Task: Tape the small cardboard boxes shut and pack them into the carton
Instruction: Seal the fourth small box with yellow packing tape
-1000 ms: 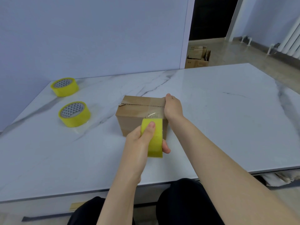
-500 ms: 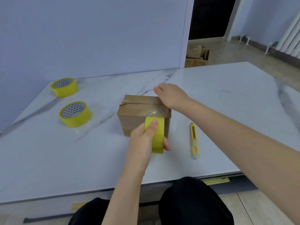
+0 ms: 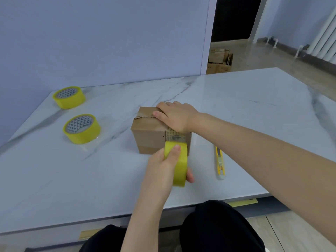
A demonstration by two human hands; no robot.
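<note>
A small brown cardboard box [image 3: 148, 137] stands in the middle of the marble table [image 3: 245, 110]. My right hand [image 3: 175, 115] lies flat on the box's top, fingers straight, pressing on its right part. My left hand [image 3: 163, 162] grips a yellow tape roll [image 3: 179, 166] held upright in front of the box. A strip of clear tape [image 3: 174, 136] runs from the roll up the box's near face to its top edge. The seam on the box's top shows to the left of my right hand.
Two more yellow tape rolls [image 3: 81, 129] [image 3: 69, 96] lie flat on the table's left side. A yellow utility knife [image 3: 220, 161] lies right of the box. Cardboard cartons [image 3: 219, 60] sit on the floor beyond the table, by a dark doorway.
My right hand has moved from the box's far right edge onto its top and now lies flat there. The left hand pulled the roll down and nearer, drawing out tape.
</note>
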